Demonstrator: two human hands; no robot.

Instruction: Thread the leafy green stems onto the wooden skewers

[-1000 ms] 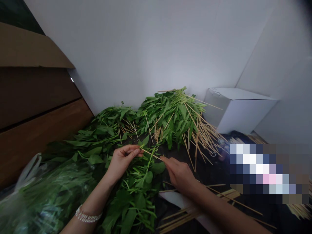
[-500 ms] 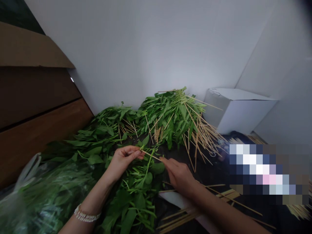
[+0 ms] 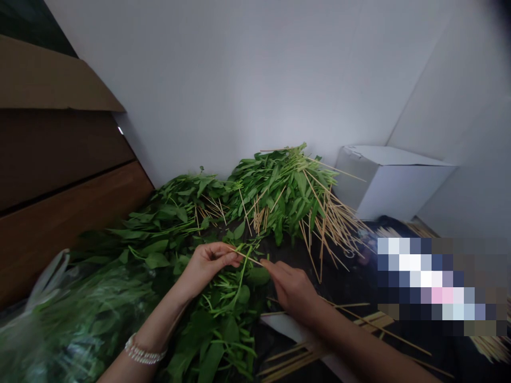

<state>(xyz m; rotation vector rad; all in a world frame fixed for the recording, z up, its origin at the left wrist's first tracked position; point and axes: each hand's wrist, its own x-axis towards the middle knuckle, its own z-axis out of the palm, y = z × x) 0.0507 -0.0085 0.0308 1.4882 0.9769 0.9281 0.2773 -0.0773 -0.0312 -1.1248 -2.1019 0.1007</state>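
Observation:
Between my two hands runs a thin wooden skewer (image 3: 254, 260), tilted down to the right. My right hand (image 3: 293, 287) is closed on its right end. My left hand (image 3: 207, 266) pinches around the skewer's other end together with a piece of green stem; its fingers hide the exact spot where they meet. Just below the hands lies a loose pile of leafy greens (image 3: 217, 332). Farther back, a heap of greens on skewers (image 3: 279, 186) leans near the wall, bare skewer ends pointing to the front right.
A clear plastic bag (image 3: 91, 319) of greens sits at the lower left, beside a brown cardboard box (image 3: 59, 138). Loose skewers (image 3: 291, 359) lie on the dark surface under my right forearm. A white box (image 3: 403, 186) stands at the back right.
My left hand has shifted slightly right, closer to my right hand, and a shorter length of skewer shows between them. My right hand stays almost in place.

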